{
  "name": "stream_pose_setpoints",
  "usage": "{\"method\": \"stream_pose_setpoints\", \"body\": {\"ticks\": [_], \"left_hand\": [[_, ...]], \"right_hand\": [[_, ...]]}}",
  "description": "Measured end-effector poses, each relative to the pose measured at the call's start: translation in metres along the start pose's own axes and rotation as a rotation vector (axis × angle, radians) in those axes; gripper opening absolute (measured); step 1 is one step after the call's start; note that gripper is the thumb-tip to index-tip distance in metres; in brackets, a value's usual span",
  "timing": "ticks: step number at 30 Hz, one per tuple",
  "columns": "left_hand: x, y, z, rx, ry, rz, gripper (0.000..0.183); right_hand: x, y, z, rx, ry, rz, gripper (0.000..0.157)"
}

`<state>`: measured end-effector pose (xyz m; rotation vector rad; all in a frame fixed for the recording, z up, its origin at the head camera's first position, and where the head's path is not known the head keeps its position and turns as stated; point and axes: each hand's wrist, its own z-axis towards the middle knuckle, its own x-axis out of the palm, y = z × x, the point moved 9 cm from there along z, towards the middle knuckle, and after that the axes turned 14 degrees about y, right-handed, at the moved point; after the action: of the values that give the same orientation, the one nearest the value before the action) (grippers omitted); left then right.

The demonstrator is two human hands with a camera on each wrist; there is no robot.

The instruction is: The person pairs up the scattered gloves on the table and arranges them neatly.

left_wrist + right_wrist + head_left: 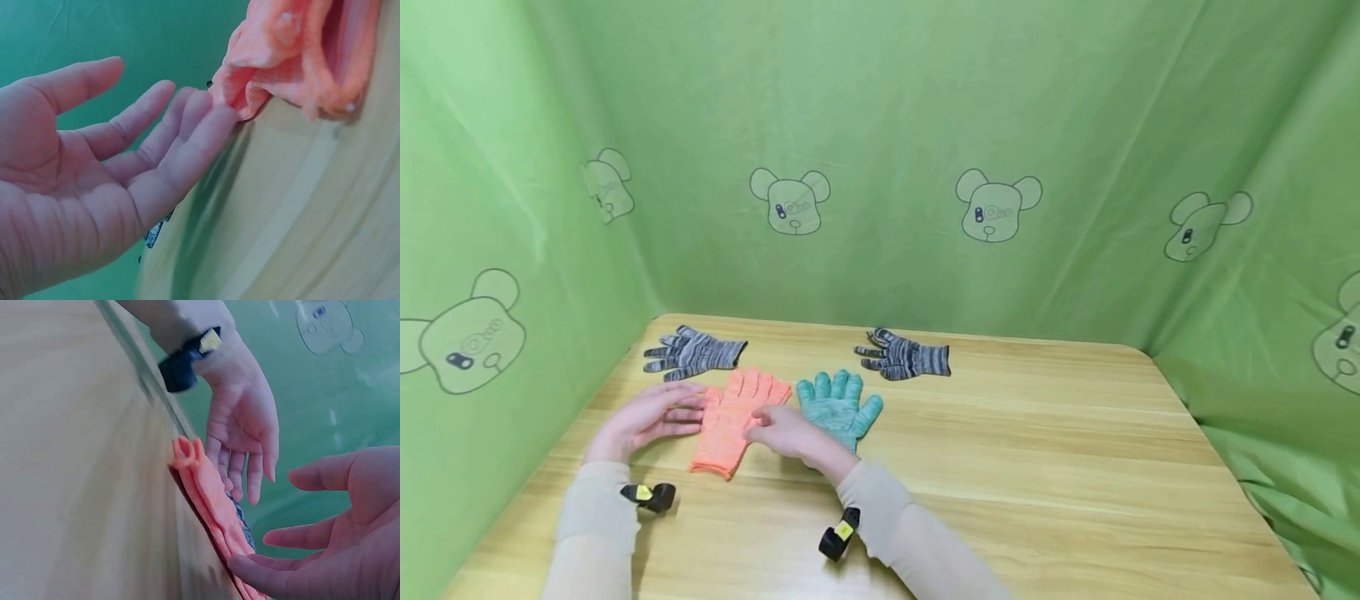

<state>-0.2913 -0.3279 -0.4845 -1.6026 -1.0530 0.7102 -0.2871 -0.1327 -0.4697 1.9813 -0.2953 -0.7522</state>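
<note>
An orange knit glove [724, 429] lies on the table, its fingers pointing away and its cuff toward me. On its left side is my left hand [651, 418], fingers loosely extended with the tips right at the glove's edge. The left wrist view shows this hand [81, 169] palm up and thumb apart, beside the orange fabric [269, 56]. My right hand [790, 435] is at the glove's right edge with relaxed fingers. In the right wrist view, a lower finger of that hand [337, 544] touches the orange glove [209, 494]. A teal glove [838, 408] lies partly under my right forearm.
Two grey-and-black striped gloves lie farther back, one striped glove [696, 353] at the left and another striped glove [904, 356] near the middle. The wooden table [1037, 450] is bounded by green curtains [887, 100] with bear-head prints.
</note>
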Motion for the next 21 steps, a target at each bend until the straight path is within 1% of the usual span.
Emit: {"method": "stream_pose_setpoints", "body": {"ticks": [3, 6, 8, 10, 14, 21], "left_hand": [[-0.001, 0.003, -0.001, -0.042, -0.019, 0.002, 0.045], [0.000, 0.008, -0.001, -0.088, -0.014, 0.015, 0.040], [0.000, 0.012, 0.000, -0.104, -0.001, 0.032, 0.039], [0.000, 0.014, 0.001, -0.111, 0.011, 0.056, 0.042], [0.000, 0.016, 0.001, -0.119, 0.025, 0.088, 0.044], [0.006, 0.011, 0.001, -0.092, 0.064, 0.105, 0.050]], "right_hand": [[0.006, -0.001, -0.002, 0.000, 0.001, -0.015, 0.052], [0.011, -0.006, 0.000, 0.003, -0.001, -0.018, 0.051], [0.012, -0.008, 0.002, -0.001, -0.001, -0.018, 0.050], [0.012, -0.010, 0.003, -0.005, 0.000, -0.002, 0.050], [0.010, -0.012, 0.003, -0.015, 0.006, 0.080, 0.049], [0.013, -0.014, 0.002, -0.040, 0.017, 0.228, 0.045]]}}
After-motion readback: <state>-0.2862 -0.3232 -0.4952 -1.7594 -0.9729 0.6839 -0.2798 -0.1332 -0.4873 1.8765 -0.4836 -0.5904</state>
